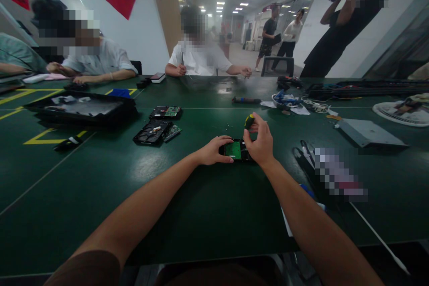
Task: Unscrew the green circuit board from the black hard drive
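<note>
A black hard drive [236,150] with a green circuit board facing up lies on the dark green table [187,201] in front of me. My left hand [212,150] grips its left end, fingers curled over the edge. My right hand [260,141] is closed round a screwdriver with a yellow-and-black handle [249,121], held upright over the drive's right end. The screwdriver's tip is hidden behind my fingers. A few tiny screws [228,126] lie just beyond the drive.
Two more opened drives [152,132] [165,112] and a black tray [80,107] sit to the left. A grey metal box [368,132], cables [284,98] and another screwdriver [246,100] lie to the right and beyond. People sit across the table; others stand behind.
</note>
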Tool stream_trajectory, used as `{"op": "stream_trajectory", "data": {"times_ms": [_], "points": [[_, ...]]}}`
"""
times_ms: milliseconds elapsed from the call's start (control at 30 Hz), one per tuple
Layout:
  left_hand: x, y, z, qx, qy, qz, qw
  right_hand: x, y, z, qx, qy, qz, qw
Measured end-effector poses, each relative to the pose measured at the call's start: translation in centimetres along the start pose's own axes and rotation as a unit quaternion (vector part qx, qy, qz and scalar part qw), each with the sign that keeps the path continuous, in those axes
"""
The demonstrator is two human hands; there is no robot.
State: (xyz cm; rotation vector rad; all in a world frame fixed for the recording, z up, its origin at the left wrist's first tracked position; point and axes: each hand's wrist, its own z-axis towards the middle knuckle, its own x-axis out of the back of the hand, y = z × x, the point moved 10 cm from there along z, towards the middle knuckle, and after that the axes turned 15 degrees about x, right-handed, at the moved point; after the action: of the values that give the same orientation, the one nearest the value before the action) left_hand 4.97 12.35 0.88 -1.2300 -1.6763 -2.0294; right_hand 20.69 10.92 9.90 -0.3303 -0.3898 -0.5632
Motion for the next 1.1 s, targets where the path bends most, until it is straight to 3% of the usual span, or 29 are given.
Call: {"op": "stream_trajectory", "data": {"times_ms": [1100], "points": [[0.04,0.05,0.09,-0.005,0.008,-0.003,1.000,0.02,-0.12,0.05,0.002,-0.002,0.001,1.000]]}}
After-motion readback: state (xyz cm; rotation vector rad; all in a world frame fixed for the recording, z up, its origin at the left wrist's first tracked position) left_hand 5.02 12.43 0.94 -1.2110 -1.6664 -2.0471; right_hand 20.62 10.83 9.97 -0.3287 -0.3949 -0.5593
